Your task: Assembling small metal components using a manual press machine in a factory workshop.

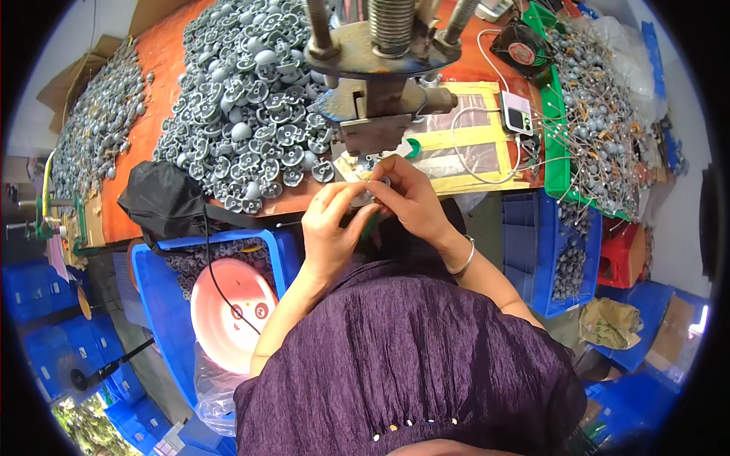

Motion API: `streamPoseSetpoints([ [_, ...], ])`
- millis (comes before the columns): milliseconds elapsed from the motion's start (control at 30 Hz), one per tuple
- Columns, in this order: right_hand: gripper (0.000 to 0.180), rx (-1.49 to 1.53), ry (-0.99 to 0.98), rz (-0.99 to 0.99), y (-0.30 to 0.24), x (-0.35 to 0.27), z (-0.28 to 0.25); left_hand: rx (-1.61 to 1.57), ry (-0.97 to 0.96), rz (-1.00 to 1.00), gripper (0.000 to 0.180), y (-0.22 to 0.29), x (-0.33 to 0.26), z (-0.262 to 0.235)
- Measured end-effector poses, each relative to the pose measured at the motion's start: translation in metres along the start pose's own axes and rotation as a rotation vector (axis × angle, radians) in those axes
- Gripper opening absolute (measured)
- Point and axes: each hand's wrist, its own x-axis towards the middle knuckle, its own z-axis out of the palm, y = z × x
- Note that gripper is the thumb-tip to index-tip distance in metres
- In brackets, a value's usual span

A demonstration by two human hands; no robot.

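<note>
My left hand (pixel 332 224) and my right hand (pixel 414 199) meet at the table's front edge, fingertips pinched together. Whatever they hold between them is small and mostly covered by the fingers, so I cannot make it out. Just above the fingertips hangs the metal head of a press (pixel 372 125), with a heavy spring (pixel 391 26) over it. A small green round piece (pixel 412 148) lies beside the press head. To the left spreads a large heap of grey dome-shaped plastic parts (pixel 255 99), nearest to my left hand.
A black bag (pixel 163 199) sits at the table's front left. Below it, a blue crate (pixel 163 304) holds a pink basin (pixel 209 323). On the right are a white device with cables (pixel 517 112), a small black fan (pixel 521 47) and a green tray (pixel 557 144) of wired grey parts.
</note>
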Motion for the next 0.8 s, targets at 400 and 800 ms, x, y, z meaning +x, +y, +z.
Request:
streamPoseSetpoints([
  [400,0.013,-1.033,0.341,-0.521,0.014,0.011,0.001,-0.085,0.056,-0.187,0.023,-0.026,0.026,0.022],
  [800,0.023,-0.182,0.202,-0.400,-0.081,0.080,-0.085,0.167,0.029,-0.040,0.018,-0.013,0.031,0.027],
])
